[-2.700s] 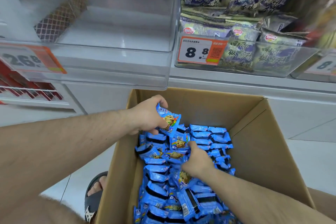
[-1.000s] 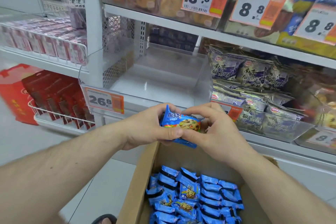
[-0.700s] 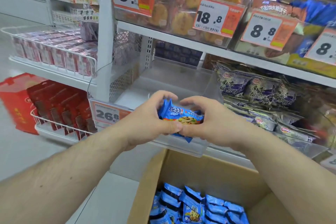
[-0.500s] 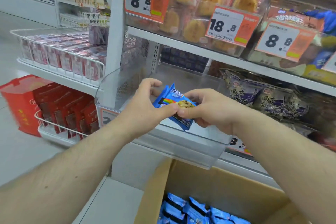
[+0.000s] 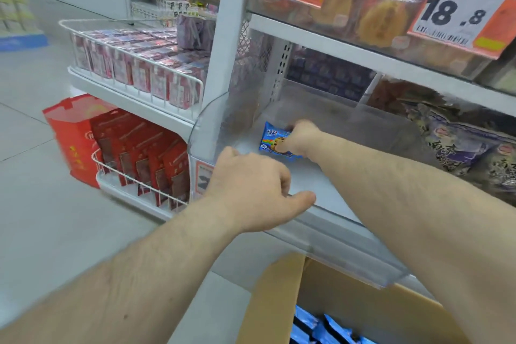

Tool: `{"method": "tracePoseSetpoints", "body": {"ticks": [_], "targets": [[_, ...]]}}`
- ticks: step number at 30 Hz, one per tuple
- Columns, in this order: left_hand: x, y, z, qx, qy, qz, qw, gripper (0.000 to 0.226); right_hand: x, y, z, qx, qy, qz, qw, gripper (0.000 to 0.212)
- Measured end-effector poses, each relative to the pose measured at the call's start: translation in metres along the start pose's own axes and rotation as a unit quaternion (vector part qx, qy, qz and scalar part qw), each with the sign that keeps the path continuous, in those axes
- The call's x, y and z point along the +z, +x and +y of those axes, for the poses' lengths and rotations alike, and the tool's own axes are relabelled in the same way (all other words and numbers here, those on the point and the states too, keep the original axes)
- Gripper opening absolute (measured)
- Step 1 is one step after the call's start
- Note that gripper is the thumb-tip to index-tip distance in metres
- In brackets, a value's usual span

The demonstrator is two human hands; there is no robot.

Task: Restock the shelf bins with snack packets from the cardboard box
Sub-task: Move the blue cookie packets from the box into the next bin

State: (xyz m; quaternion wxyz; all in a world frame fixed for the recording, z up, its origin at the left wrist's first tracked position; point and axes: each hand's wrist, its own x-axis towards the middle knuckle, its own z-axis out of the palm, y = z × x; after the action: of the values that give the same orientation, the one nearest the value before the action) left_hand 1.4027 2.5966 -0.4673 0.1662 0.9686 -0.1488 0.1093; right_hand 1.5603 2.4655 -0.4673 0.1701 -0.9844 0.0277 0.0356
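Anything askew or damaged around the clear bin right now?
Nothing damaged or spilled. The clear bin holds only the blue snack packets the right hand grips near its back left; the left hand hovers at the front rim. The cardboard box below looks intact.

Bin access: you reach in over the clear bin (image 5: pixel 349 246) front lip; its floor is mostly bare.
Overhead: upper shelf (image 5: pixel 363 56) limits your clearance.
Left: white upright (image 5: pixel 223 50) blocks.

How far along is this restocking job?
Barely begun. The right hand is setting some blue packets into the otherwise bare clear bin; the left hand hovers empty at its front edge. More packets show in the cardboard box below.
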Motion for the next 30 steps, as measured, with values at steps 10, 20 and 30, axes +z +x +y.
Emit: {"method": "tracePoseSetpoints", "body": {"ticks": [10, 20, 30], "targets": [[0.005, 0.000, -0.002, 0.016, -0.007, 0.048, 0.999, 0.055, 0.025, 0.039, -0.020, 0.012, 0.047, 0.099, 0.994, 0.071], [0.007, -0.002, -0.003, 0.030, -0.003, 0.067, 0.997, 0.055, 0.032, 0.037, -0.022, 0.051, 0.142, 0.102, 0.983, 0.049], [0.005, -0.001, 0.001, 0.021, -0.011, 0.050, 0.998, 0.053, 0.020, 0.014, -0.020, 0.044, 0.115, 0.079, 0.989, 0.033]]}}
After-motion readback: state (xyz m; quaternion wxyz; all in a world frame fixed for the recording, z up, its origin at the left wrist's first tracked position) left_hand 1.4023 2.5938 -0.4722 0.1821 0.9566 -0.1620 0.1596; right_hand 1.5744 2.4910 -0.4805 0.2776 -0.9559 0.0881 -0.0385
